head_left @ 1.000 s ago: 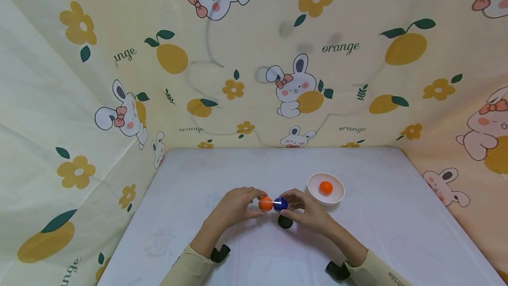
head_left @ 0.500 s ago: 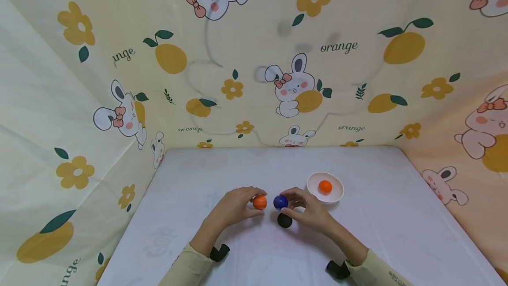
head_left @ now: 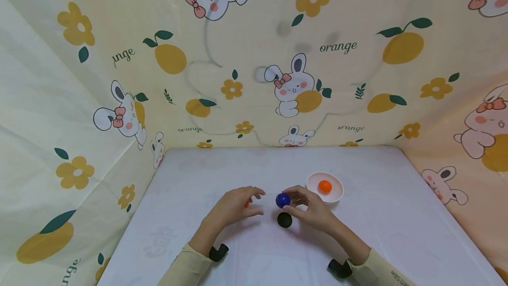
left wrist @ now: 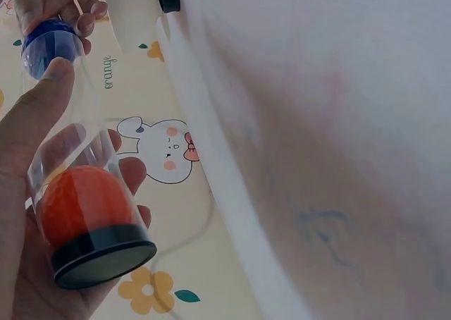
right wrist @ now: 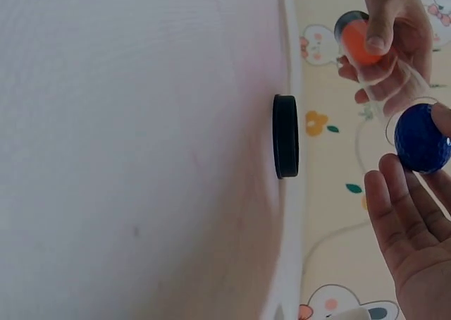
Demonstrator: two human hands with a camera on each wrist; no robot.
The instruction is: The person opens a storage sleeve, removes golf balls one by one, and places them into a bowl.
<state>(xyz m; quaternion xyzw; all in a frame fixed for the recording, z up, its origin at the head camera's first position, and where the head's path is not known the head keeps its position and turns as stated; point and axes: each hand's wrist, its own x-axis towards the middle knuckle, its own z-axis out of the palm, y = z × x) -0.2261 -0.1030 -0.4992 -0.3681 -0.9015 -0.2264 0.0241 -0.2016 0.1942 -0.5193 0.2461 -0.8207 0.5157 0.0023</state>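
My left hand [head_left: 234, 206] grips a clear tube [left wrist: 99, 140] around its side, thumb on one side and fingers on the other. An orange ball [left wrist: 84, 204] sits inside it, against the black end cap [left wrist: 106, 255]. In the head view the hand mostly hides this ball. My right hand [head_left: 311, 209] pinches a dark blue dimpled ball [right wrist: 423, 138] between thumb and fingers, right at the tube's open end. A round black lid [head_left: 284, 220] lies on the table below the blue ball; the right wrist view shows it edge-on.
Behind my right hand stands a small pale bowl [head_left: 339, 194] holding another orange ball [head_left: 325, 187]. The white-covered table [head_left: 222, 167] ends at a patterned cloth backdrop [head_left: 246, 35] with rabbits and oranges. Black devices [head_left: 339, 269] sit at both wrists.
The orange ball has moved left inside the tube, away from the blue ball and into my left hand's cover. My right hand has shifted the blue ball slightly right and farther back.
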